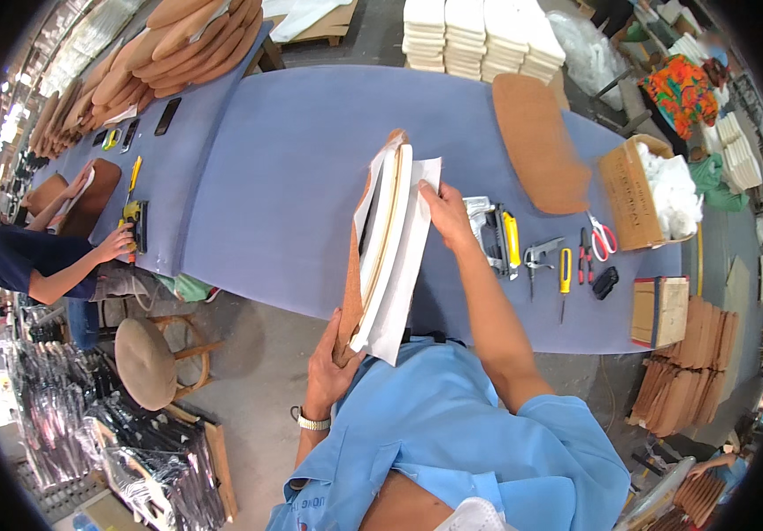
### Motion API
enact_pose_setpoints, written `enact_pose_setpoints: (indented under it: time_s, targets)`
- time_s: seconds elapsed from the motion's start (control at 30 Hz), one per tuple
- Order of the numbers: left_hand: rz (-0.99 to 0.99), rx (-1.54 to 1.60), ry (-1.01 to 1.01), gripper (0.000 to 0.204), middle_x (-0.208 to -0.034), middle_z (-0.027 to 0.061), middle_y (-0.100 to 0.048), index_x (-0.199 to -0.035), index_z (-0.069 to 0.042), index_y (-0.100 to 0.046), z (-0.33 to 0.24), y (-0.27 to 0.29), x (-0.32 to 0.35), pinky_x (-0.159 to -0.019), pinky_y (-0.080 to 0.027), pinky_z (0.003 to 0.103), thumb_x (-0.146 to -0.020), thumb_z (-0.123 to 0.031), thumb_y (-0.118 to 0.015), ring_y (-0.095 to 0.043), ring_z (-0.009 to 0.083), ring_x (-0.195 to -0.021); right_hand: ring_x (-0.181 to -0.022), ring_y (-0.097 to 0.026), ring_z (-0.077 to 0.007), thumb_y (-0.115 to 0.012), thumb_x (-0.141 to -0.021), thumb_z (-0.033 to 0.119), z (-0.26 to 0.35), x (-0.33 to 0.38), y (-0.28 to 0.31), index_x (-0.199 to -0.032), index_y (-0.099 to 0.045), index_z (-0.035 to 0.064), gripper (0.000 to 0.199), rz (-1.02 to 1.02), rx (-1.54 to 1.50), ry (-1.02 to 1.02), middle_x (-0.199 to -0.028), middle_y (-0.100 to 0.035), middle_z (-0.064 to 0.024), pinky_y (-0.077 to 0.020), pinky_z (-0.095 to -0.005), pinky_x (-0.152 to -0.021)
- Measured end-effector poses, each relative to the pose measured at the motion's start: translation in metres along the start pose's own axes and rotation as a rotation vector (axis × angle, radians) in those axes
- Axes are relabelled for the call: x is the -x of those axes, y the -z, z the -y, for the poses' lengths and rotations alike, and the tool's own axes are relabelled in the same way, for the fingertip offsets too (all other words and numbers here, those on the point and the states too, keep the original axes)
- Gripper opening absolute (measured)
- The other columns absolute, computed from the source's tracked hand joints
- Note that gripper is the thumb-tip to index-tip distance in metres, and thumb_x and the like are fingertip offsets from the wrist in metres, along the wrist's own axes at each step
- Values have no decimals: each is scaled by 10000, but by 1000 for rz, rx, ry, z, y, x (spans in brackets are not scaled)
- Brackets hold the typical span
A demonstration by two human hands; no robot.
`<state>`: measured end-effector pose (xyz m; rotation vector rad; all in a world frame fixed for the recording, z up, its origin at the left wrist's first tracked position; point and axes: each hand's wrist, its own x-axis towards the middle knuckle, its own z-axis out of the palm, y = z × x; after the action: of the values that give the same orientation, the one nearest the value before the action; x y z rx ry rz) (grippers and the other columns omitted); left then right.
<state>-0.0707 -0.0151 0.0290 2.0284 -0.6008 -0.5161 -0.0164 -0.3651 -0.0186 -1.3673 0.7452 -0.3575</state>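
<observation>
A curved chair pad (380,257) is held upright on its long edge in front of my blue shirt, above the near edge of the blue-covered table (293,177). It shows brown fabric on its left side, pale layers in the middle and a loose white sheet (406,274) on its right. My left hand (330,367), with a watch on the wrist, is closed round the pad's lower end. Higher up, my right hand (443,212) pinches the edge of the white sheet. The inner side of the pad is partly hidden.
Right of the pad lie a metal staple gun (477,221), a yellow screwdriver (565,273) and scissors (605,241). Beyond are a brown panel (536,142) and a cardboard box (627,199) of white stuffing. A co-worker's hand (116,241) holds a yellow tool at left, near a stool (145,363).
</observation>
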Motion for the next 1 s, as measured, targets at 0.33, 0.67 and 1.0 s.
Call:
enact_pose_setpoints:
  time_s: [0.33, 0.67, 1.0]
  targets:
    - [100, 229, 244, 701, -1401, 168, -632, -1496, 40, -517, -12, 54, -76, -1104, -439, 352, -1101, -535, -442, -565, 228, -1309, -901, -708, -149, -602, -1057, 323, -1, 17, -37, -1224, -697, 4, 372, 152, -216, -57, -1047, -743, -77, -579, -321, -776]
    - [213, 11, 268, 580, -1231, 152, -709, -1408, 62, -592, -11, 63, -141, -994, -507, 337, -1059, -400, -560, -655, 208, -1099, -918, -585, -72, -599, -1053, 247, -13, 1, -27, -1170, -694, -16, 303, 218, -180, -45, -1009, -688, -2, -467, -264, -869]
    - [128, 298, 426, 471, -969, 24, -685, -1280, 23, -697, -7, 68, -114, -828, -519, 284, -1042, -371, -593, -597, 108, -869, -984, -656, -118, -642, -1033, 244, -31, 9, -2, -1195, -669, 49, 256, 84, -315, -121, -1073, -696, -22, -539, -298, -828]
